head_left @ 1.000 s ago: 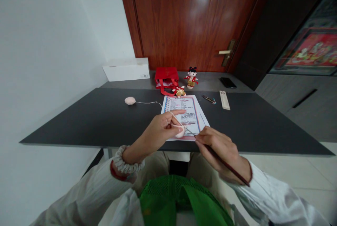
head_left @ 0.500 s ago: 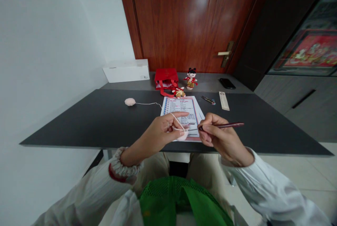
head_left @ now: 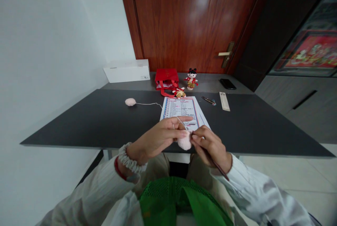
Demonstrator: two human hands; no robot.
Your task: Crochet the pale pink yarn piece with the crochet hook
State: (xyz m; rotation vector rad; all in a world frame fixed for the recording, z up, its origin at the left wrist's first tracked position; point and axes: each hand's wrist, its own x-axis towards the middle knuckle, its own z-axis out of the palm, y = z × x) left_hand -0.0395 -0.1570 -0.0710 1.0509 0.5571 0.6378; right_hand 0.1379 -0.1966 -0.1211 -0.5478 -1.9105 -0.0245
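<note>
Pale pink crochet piece, rounded and lumpy, clamped in my left grip; crochet hook clamped in my right grip, long axis running tip 11 o'clock, handle 5 o'clock.

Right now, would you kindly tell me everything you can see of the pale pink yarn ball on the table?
The pale pink yarn ball is small, rounded and soft-looking, resting on the dark tabletop left of the printed sheet. A thin pale strand of yarn leaves its right side and runs across the tabletop to the sheet's edge.
</note>
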